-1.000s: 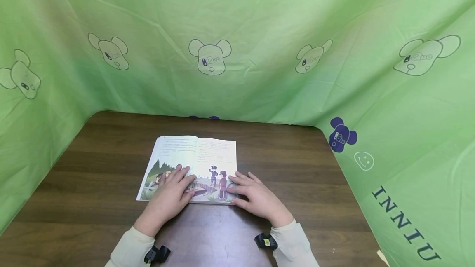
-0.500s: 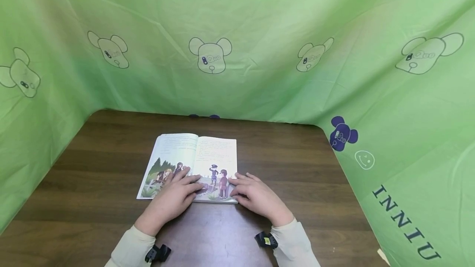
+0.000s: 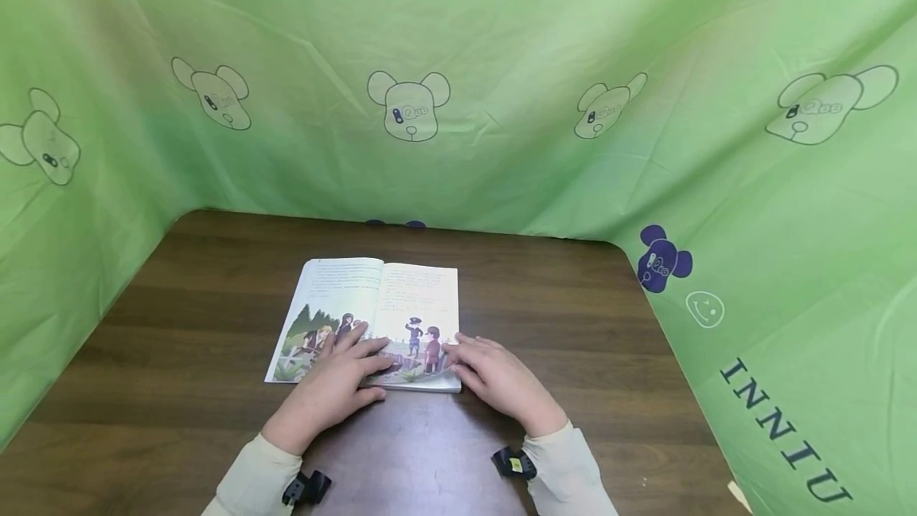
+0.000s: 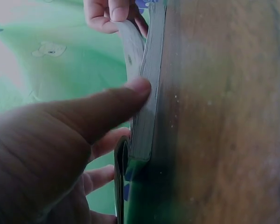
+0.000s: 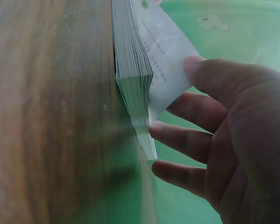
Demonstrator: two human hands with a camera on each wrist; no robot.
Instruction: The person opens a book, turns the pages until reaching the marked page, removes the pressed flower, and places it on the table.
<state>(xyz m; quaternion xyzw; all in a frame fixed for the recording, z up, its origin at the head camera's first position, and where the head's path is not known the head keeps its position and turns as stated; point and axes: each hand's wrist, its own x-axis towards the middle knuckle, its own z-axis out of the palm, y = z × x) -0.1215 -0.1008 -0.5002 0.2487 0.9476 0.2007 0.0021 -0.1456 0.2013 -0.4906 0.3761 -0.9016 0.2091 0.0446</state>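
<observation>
- Storybook (image 3: 419,289) lies open on the wood-grain tabletop (image 3: 559,317) in front of me, its lower edge facing me and a coloured illustration along the bottom of both pages.
- My right hand (image 3: 497,377) is at the book's right edge, pinching the top leaf (image 5: 168,60) by its lower corner, which is bent up and apart from the page block (image 5: 130,46).
- That hand's other fingers reach close to the block; I can't tell whether they all touch it.
- My left hand (image 3: 333,381) grasps nothing: its fingers spread from the left page (image 3: 344,281) over the gutter to the inner part of the right one. Its thumb is by the block's near edge, touching or not I can't tell.
- I judge the step in hand to be the start of a page turn, with the corner raised and most of the leaf down.
- To my mind the next move calls for checking that I have only one leaf, getting my left fingertips off it, then swinging it up and leftward without creasing it.
</observation>
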